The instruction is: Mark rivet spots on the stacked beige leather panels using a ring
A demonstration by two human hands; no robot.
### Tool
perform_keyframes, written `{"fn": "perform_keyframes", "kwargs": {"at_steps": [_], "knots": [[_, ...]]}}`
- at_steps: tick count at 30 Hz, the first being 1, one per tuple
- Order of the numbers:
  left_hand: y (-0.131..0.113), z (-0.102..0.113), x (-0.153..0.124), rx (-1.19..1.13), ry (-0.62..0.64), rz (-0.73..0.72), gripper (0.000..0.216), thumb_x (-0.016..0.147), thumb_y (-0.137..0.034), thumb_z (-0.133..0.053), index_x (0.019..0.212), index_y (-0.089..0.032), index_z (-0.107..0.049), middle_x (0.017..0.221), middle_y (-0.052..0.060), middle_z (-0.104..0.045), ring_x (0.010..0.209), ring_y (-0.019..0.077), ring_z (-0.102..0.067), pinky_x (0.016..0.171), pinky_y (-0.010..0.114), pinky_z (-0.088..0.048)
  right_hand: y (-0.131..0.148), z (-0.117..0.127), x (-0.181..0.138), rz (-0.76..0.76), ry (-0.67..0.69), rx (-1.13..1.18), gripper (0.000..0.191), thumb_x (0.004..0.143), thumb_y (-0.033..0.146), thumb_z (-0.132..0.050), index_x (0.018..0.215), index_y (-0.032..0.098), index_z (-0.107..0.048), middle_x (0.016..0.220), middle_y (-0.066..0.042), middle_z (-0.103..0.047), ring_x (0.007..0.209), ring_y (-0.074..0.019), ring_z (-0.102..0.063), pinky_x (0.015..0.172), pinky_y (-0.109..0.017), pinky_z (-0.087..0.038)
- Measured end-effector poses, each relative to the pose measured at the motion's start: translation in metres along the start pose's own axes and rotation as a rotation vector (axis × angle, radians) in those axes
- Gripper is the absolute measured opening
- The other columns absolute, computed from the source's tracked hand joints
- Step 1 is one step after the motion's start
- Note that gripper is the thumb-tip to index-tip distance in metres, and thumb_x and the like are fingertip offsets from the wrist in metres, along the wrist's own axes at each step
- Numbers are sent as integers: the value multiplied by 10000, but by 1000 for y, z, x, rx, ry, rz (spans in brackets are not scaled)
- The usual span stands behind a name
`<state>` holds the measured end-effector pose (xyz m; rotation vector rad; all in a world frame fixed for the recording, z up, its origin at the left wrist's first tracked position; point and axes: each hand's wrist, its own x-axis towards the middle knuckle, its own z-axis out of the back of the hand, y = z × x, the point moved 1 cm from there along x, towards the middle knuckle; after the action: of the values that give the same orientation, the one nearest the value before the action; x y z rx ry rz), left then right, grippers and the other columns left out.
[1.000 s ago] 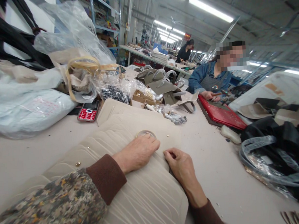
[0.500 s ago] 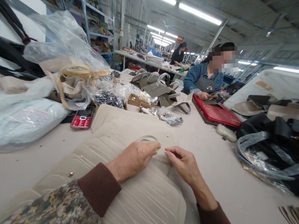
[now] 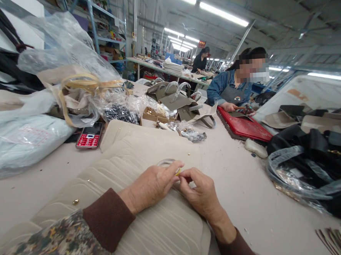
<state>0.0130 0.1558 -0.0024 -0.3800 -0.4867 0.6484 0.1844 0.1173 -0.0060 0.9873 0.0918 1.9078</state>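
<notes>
My left hand lies over a stack of beige bag panels, its fingers closed round a pale looped band. A small yellow piece shows at its fingertips. Close against it, my right hand is pinched, thumb and forefinger meeting the yellow piece; whatever sits between them is hidden. Small gold-coloured metal studs, such as the round stud, dot the panels on the left side.
A red keypad phone lies beyond the stack, near plastic-wrapped bundles. Bagged metal fittings lie at the back. Black bags are piled at right. Across the table, a co-worker works at a red board.
My right hand has moved left and up to my left fingertips, closing the gap between them. The small shiny piece in its pinch is now hidden. The view has shifted slightly.
</notes>
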Motion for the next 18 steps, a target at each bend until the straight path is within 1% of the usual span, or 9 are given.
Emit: {"fn": "perform_keyframes", "kwargs": {"at_steps": [3, 5, 6, 7, 9, 11, 13, 15, 18], "knots": [[0, 2, 2, 8, -1, 32, 144, 954, -164, -469, 1083, -197, -525, 884, 15, -680, 787, 175, -657, 645, 249, -445, 1, -2, -2, -5, -43, -61, 158, 812, 99, -518, 753, 189, -633, 649, -10, -645, 567, -126, -590, 577, -235, -470], [0, 3, 3, 22, -14, 32, 76, 947, -164, -475, 961, -200, -540, 830, 2, -655, 747, 169, -630, 620, 246, -421, 3, -3, -2, -43, -50, -44, 154, 792, 107, -528, 757, 183, -657, 651, -14, -656, 564, -127, -596, 580, -237, -474], [0, 3, 3, 33, -28, 24, 78, 943, -161, -474, 925, -199, -540, 801, -1, -642, 730, 169, -619, 611, 248, -412, 5, -3, -2, -99, -50, -7, 145, 784, 121, -539, 754, 182, -667, 652, -15, -664, 562, -127, -598, 578, -237, -475], [0, 3, 3, 43, -45, 13, 92, 942, -158, -466, 901, -196, -539, 775, -3, -630, 713, 170, -611, 605, 251, -405, 6, -4, -1, -189, -48, 58, 131, 782, 145, -552, 746, 181, -673, 642, -13, -666, 549, -126, -595, 563, -235, -473], [-2, 2, 3, 55, -88, -24, 134, 952, -163, -432, 875, -189, -538, 739, -1, -613, 679, 167, -596, 600, 257, -399, 5, -6, 2, -434, -42, 257, 119, 785, 221, -578, 713, 178, -662, 572, 3, -644, 488, -122, -574, 502, -229, -460], [-5, 0, 2, 48, -135, -74, 178, 971, -172, -388, 871, -183, -535, 736, 1, -609, 665, 156, -587, 611, 257, -403, -1, -6, 4, -687, -59, 470, 165, 765, 311, -612, 673, 175, -633, 493, 25, -602, 416, -115, -540, 438, -224, -442], [-6, -1, 1, 51, -160, -99, 197, 986, -180, -364, 882, -181, -532, 752, 3, -614, 670, 146, -584, 623, 254, -404, -13, -4, 5, -863, -86, 593, 214, 700, 370, -666, 641, 171, -611, 459, 37, -580, 379, -108, -520, 410, -222, -438], [-3, -2, 2, 112, -133, -55, 177, 990, -192, -384, 895, -181, -534, 764, 5, -620, 680, 151, -584, 615, 261, -396, -27, 0, 4, -964, -68, 606, 249, 634, 385, -718, 646, 153, -629, 476, 32, -595, 379, -98, -524, 405, -209, -433], [6, -3, 6, 262, 7, 75, 131, 971, -170, -438, 901, -180, -548, 790, 18, -634, 717, 179, -584, 625, 285, -395, -44, 3, -1, -1001, 24, 557, 307, 624, 415, -742, 709, 128, -673, 523, 6, -637, 392, -90, -544, 412, -192, -428]]}}
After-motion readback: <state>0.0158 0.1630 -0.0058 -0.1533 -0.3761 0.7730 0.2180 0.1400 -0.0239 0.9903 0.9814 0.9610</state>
